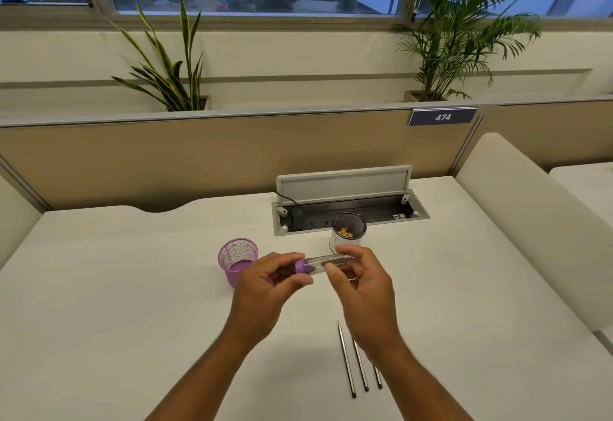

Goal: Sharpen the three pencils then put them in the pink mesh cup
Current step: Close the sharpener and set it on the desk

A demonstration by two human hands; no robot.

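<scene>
Both my hands hold a sharpener (318, 263) above the white table: it has a purple head and a clear tube body. My left hand (268, 283) pinches the purple end, while my right hand (360, 279) grips the clear tube. The pink mesh cup (237, 264) stands upright just left of my left hand; it looks empty. Three dark pencils (346, 359) lie side by side on the table near me, partly hidden under my right forearm. The leftmost one shows a pointed tip.
A white cup with dark mesh inside (348, 231) holds some shavings, just behind my hands. Behind it an open cable box (348, 211) is set into the table, lid raised. A beige partition (199, 155) closes the far edge and a white cushion (517, 215) stands on the right.
</scene>
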